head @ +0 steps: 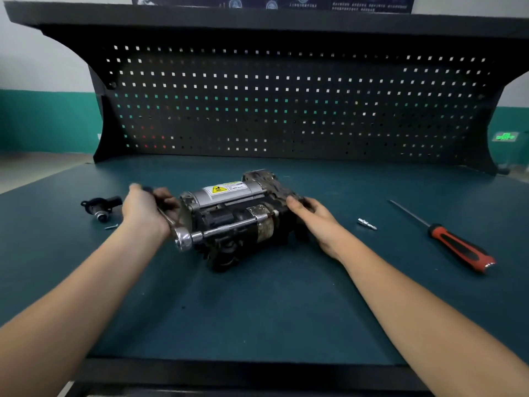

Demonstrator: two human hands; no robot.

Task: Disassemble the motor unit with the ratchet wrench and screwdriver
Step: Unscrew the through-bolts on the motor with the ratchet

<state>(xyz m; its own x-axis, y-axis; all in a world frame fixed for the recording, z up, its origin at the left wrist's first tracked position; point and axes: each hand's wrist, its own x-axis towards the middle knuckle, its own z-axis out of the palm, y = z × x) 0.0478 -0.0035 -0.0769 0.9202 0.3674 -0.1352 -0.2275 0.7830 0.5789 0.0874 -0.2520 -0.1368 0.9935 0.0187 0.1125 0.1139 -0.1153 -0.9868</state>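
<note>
Ratchet wrench (183, 239): head just below the left hand (146, 209), which is wrapped round its handle. The extension runs from the head along the motor unit (237, 213), lying between both hands; probably reaching a long bolt. Right hand (315, 222), fingers fairly straight, presses the motor's other end, likely countering torque. Screwdriver (458, 247) idle, well right of that hand. Removed black part (100, 207) just left of the grip. Pegboard (286, 104) behind.

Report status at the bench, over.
Left hand grips ratchet wrench, extension on motor unit. Right hand braces its right end. Screwdriver idle on bench. Nothing blocking.
</note>
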